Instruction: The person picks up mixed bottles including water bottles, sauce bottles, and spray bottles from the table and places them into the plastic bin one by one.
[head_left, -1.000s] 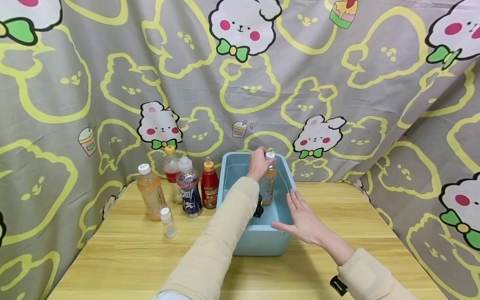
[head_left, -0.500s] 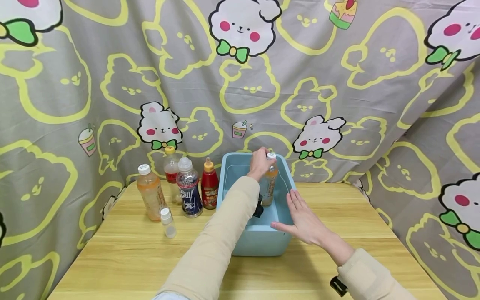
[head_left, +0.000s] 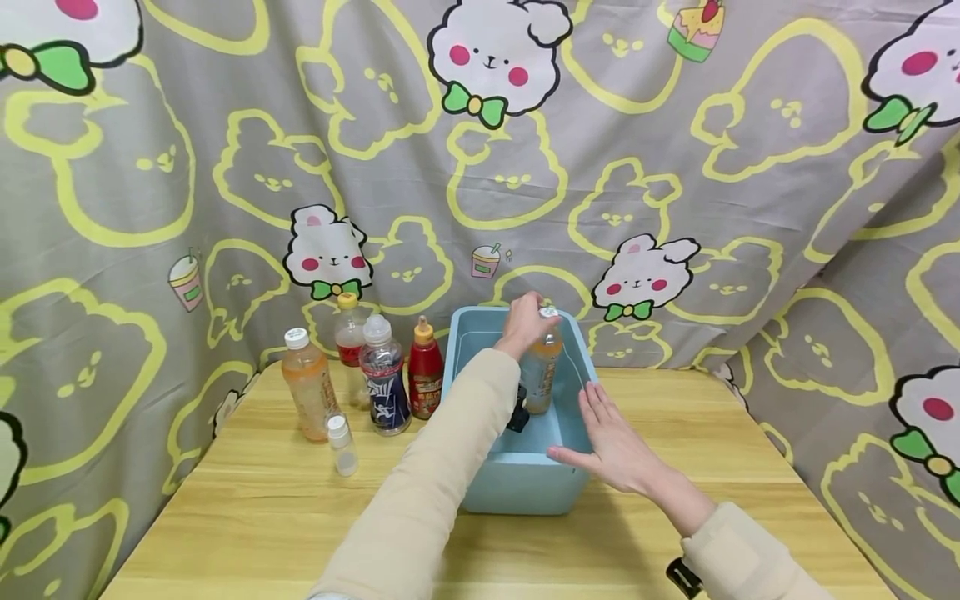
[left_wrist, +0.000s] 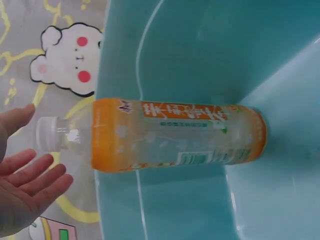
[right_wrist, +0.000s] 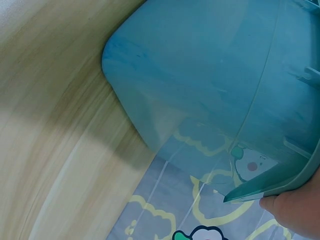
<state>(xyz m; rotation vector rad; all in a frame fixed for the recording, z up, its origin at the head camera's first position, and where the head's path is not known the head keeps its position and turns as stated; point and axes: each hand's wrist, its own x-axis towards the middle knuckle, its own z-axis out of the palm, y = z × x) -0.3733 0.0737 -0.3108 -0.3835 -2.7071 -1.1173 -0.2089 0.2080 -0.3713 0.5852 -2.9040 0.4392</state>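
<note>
A plastic drink bottle [head_left: 542, 379] with an orange-and-clear label and a white cap stands upright inside a light blue plastic bin [head_left: 525, 490], near its far right side. At the cap is my left hand [head_left: 522, 323]. In the left wrist view, the thumb and spread fingers of this hand [left_wrist: 25, 187] lie on either side of the white cap [left_wrist: 47, 134], with gaps showing around it. My right hand [head_left: 615, 442] rests on the bin's near right rim with straight fingers, the thumb along the front edge. Part of that hand [right_wrist: 295, 210] shows at the rim in the right wrist view.
Left of the bin stand another orange-label bottle [head_left: 309, 387], a small white-capped bottle [head_left: 342, 446], a yellow-capped bottle [head_left: 348, 337], a dark-blue-label bottle [head_left: 385, 383] and a red sauce bottle [head_left: 425, 371]. A patterned curtain [head_left: 510, 187] hangs behind the wooden table [head_left: 247, 525].
The head view has shifted slightly, so everything appears a little further right. The hands, bin and bottle hold nearly the same places relative to each other.
</note>
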